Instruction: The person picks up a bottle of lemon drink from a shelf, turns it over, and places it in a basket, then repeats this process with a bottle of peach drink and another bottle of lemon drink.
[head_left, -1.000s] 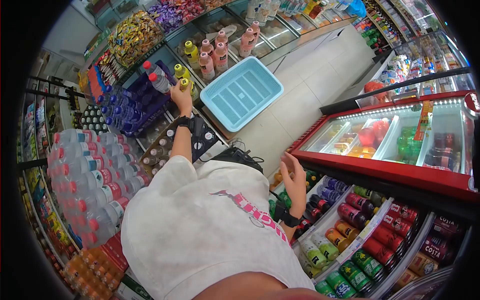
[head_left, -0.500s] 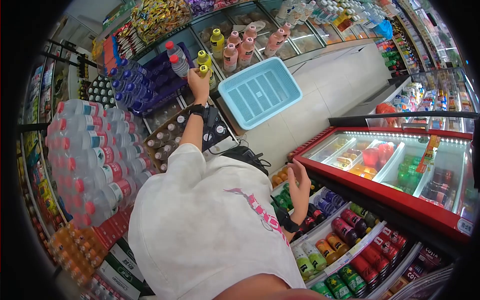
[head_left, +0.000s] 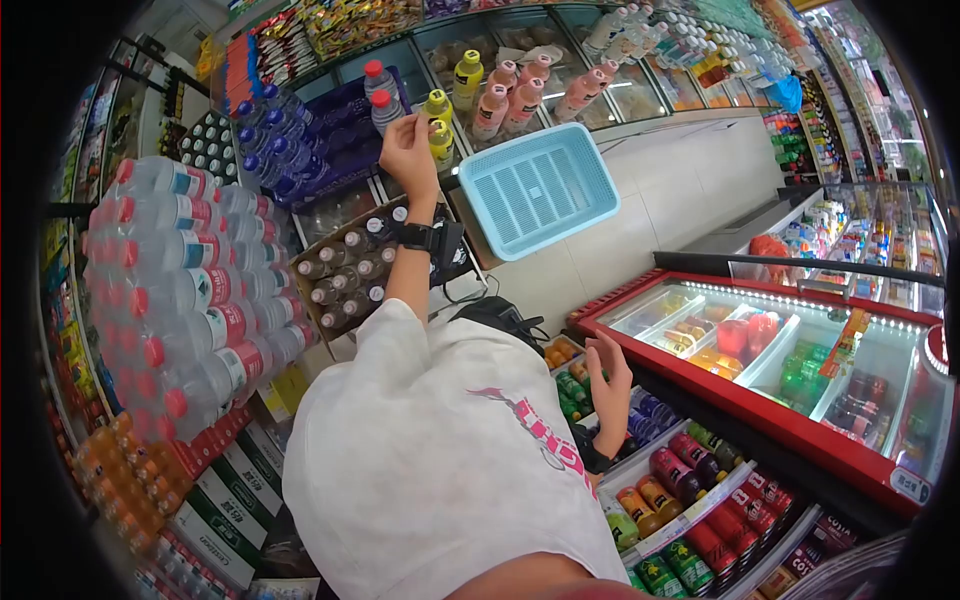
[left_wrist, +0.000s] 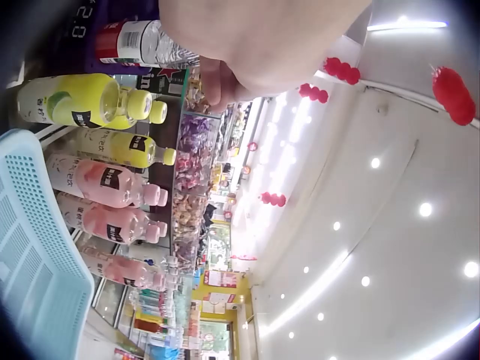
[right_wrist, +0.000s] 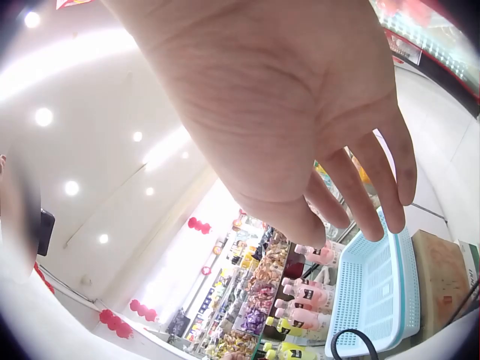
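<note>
In the head view my left hand (head_left: 408, 160) is raised beside the yellow bottles (head_left: 441, 148), its fingers loosely bent with nothing seen in them. The fingertips are close to the yellow caps and to two clear red-capped bottles (head_left: 385, 112). From the left wrist, the hand (left_wrist: 262, 45) covers the top of a clear bottle with a red label (left_wrist: 131, 43); the yellow bottles (left_wrist: 67, 101) stand below it. My right hand (head_left: 609, 390) hangs over the drinks display with relaxed fingers and holds nothing, as the right wrist view of the hand (right_wrist: 262, 105) also shows.
A light-blue plastic basket (head_left: 545, 195) sits right of the yellow bottles. Pink bottles (head_left: 522, 105) stand behind it on the glass counter. A purple crate (head_left: 345, 145) and wrapped large water bottles (head_left: 205, 275) lie left. A red-framed freezer (head_left: 690, 360) is on the right.
My left hand has drawn slightly back from the nearer yellow cap, which now shows more fully. The head view has shifted, moving the counter rightward. The right hand keeps its relaxed pose.
</note>
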